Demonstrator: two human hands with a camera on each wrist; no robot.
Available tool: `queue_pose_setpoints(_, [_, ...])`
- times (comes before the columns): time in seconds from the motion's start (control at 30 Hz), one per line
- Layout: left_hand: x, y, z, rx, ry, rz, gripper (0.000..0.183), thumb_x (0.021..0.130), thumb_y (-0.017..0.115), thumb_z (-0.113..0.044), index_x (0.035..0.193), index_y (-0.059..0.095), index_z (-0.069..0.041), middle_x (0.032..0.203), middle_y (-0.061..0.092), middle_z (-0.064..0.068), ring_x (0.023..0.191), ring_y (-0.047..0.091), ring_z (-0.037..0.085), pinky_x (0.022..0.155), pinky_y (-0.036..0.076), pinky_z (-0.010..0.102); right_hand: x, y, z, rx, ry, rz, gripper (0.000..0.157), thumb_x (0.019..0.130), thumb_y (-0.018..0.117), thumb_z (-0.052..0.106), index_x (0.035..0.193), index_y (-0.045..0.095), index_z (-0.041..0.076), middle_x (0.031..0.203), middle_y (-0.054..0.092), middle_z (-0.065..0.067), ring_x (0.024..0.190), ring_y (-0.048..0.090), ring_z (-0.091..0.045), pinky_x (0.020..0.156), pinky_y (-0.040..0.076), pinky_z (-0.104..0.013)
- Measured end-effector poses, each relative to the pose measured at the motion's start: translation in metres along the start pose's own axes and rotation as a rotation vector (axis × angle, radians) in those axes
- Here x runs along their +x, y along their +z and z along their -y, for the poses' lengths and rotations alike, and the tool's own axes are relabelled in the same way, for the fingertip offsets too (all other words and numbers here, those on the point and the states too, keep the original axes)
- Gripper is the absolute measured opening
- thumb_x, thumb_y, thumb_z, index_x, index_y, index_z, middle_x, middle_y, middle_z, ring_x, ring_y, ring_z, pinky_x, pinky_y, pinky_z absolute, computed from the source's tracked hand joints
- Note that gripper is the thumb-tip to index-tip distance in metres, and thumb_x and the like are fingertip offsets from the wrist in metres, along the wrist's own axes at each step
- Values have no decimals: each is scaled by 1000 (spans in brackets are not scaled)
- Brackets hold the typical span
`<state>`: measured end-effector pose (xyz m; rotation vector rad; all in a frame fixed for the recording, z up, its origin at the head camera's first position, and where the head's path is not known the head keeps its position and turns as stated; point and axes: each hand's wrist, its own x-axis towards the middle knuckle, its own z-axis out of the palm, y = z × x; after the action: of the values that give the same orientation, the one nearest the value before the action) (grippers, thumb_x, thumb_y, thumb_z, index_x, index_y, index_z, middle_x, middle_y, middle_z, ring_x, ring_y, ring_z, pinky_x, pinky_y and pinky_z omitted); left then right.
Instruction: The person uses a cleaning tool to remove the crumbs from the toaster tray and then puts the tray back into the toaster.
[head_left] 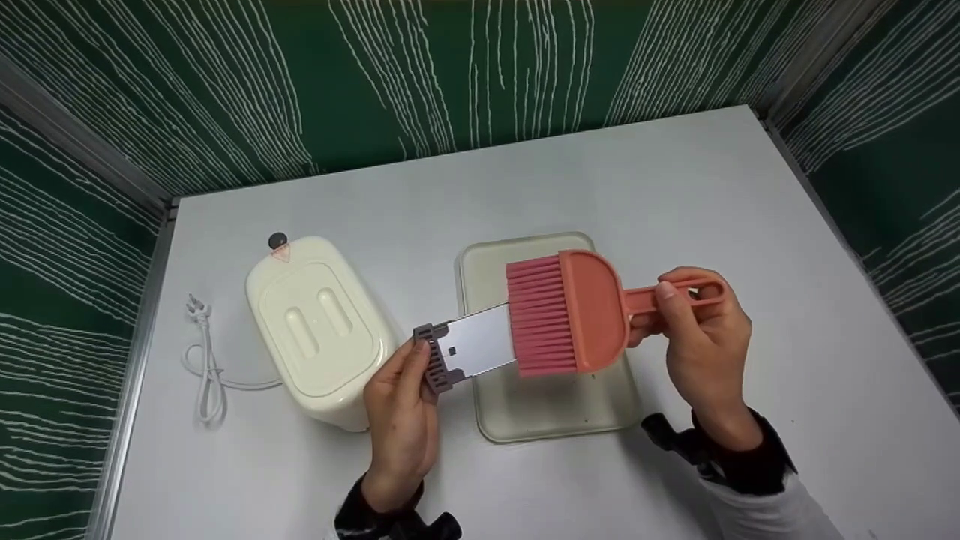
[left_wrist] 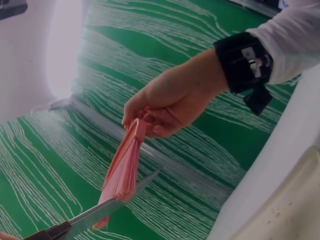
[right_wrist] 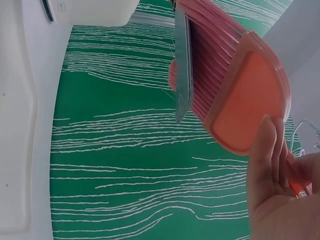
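My left hand (head_left: pixel 401 427) grips the grey slotted end of a flat metal crumb tray (head_left: pixel 478 343), thumb on top. By its handle, my right hand (head_left: pixel 709 356) holds an orange brush (head_left: pixel 598 311) with pink bristles (head_left: pixel 540 319). Those bristles lie over the far end of the metal plate and hide it. In the left wrist view, the bristle tips meet the edge-on plate (left_wrist: pixel 107 207). The right wrist view shows the bristles against the plate (right_wrist: pixel 184 80). Beneath both, a shallow cream tray (head_left: pixel 555 424) lies on the table, with small crumbs (left_wrist: pixel 276 212) in it.
Left of my hands stands a cream toaster (head_left: pixel 330 330) with two slot shapes on its covered top. Its white cord and plug (head_left: pixel 202 322) lie farther left on the white table (head_left: pixel 675 195). Green walls with white streaks (head_left: pixel 465 75) border the table.
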<state>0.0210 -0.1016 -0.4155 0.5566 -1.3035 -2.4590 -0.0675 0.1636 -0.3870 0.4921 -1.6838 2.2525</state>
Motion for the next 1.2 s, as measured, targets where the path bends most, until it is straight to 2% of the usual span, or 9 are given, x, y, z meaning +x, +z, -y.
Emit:
queue_pose_setpoints(0.37, [0, -1, -1, 12, 27, -9, 31, 107, 53, -1, 130, 63, 17, 116, 71, 19, 102, 69, 22, 84, 59, 30, 7, -8, 0, -31, -45, -72, 8, 102, 58, -9, 108, 58, -14, 81, 74, -22, 55, 70, -21, 54, 60, -28])
queue_pose_setpoints(0.9, [-2, -1, -3, -8, 77, 9, 30, 106, 52, 2, 129, 62, 19, 114, 71, 18, 103, 69, 21, 87, 59, 31, 17, -23, 6, -37, -54, -197, 7, 101, 59, -8, 102, 57, -15, 75, 71, -24, 50, 68, -23, 52, 59, -27])
queue_pose_setpoints(1.07, [-2, -1, -3, 0, 81, 21, 31, 107, 51, 1, 130, 61, 19, 115, 71, 19, 105, 69, 23, 87, 59, 32, 18, -25, 8, -29, -40, -204, 11, 101, 60, -7, 100, 55, -17, 75, 70, -24, 50, 67, -23, 50, 58, -27])
queue_pose_setpoints(1.2, [-2, -2, -3, 1, 81, 15, 31, 107, 51, 1, 131, 61, 19, 115, 70, 18, 105, 68, 22, 87, 58, 31, 18, -26, 9, -32, -27, -199, 8, 101, 58, -8, 100, 56, -15, 75, 71, -24, 49, 67, -22, 49, 57, -26])
